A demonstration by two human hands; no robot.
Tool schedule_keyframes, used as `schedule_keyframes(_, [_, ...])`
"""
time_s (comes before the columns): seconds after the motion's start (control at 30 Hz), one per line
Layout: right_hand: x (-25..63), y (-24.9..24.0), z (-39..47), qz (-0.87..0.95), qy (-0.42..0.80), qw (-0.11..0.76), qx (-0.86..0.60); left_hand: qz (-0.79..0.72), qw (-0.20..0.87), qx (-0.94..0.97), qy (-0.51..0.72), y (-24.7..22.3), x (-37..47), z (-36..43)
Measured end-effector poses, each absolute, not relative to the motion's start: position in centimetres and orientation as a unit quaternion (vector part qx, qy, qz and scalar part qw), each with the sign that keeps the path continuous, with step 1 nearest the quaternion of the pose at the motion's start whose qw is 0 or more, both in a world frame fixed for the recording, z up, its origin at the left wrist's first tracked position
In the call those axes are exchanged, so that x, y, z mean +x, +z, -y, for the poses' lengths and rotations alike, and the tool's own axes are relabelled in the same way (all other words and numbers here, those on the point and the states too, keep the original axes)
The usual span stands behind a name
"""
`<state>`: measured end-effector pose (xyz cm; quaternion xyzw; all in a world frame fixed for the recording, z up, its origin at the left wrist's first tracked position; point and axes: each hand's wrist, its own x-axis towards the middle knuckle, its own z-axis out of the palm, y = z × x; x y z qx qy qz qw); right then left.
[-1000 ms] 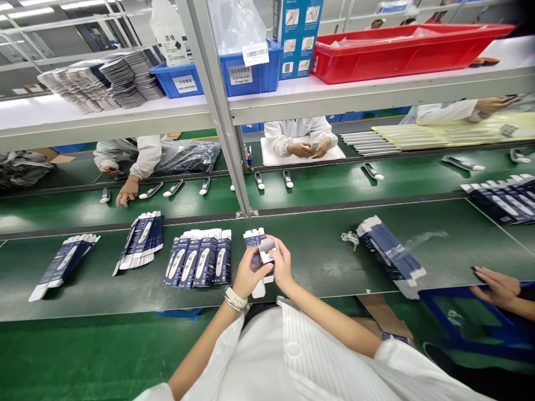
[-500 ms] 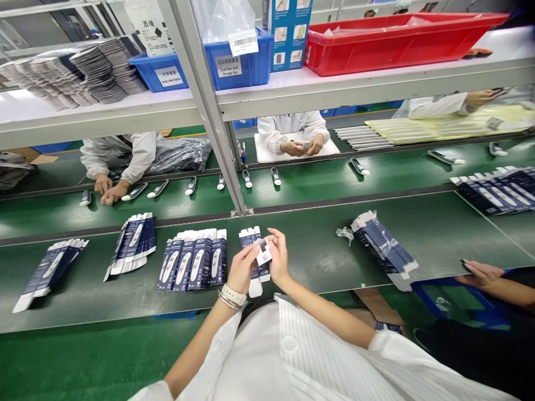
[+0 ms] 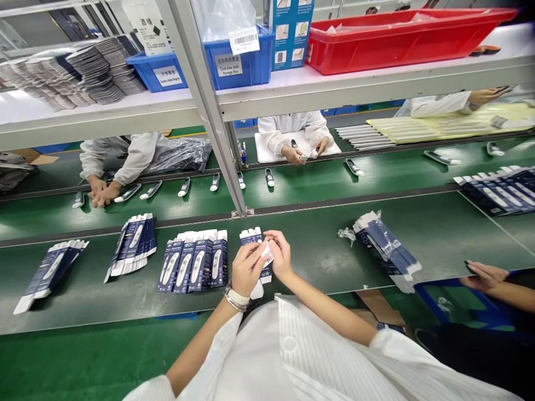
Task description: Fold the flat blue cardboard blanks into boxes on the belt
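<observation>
My left hand [image 3: 246, 268] and my right hand [image 3: 279, 255] meet at the middle of the green table, both closed on the white end of a small box [image 3: 267, 252]. Fingers cover most of that box. Beneath my hands lies a dark blue printed carton [image 3: 251, 236], its white flap showing below. Just left of my left hand is a row of flat blue cartons [image 3: 196, 262] with a thermometer picture. Farther left lie two more fanned stacks, one nearer [image 3: 136, 239] and one at the far left [image 3: 52, 267].
A wrapped carton bundle [image 3: 387, 245] and crumpled plastic [image 3: 346, 236] lie to the right. Thermometers [image 3: 270, 177] sit on the belt behind. A metal post [image 3: 209, 100] rises ahead under a shelf. Co-workers' hands work across the belt; another person's hand [image 3: 485, 275] is at right.
My fingers have closed further over the white box end, covering more of it. The thermometers on the belt have shifted slightly left. The co-worker opposite has moved their hands apart.
</observation>
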<state>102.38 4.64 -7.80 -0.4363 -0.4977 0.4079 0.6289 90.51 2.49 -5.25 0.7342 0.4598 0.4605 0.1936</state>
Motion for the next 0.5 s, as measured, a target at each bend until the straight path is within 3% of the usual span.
schedule_keyframes(0.1, [103.1,-7.2,-5.1,0.543,0.385,0.604,-0.439,-0.439,0.189,0.763,0.435,-5.6,89.9,-2.3])
schedule_keyframes(0.37, [104.1,-6.8,-5.3,0.658,0.333,0.539,-0.408,-0.518,0.461,0.555,0.459,-5.0,90.2,-2.2])
schedule_keyframes(0.5, [104.3,-6.8,-5.4,0.692,0.317,0.520,-0.386,-0.497,0.522,0.545,0.429,-5.1,89.8,-2.6])
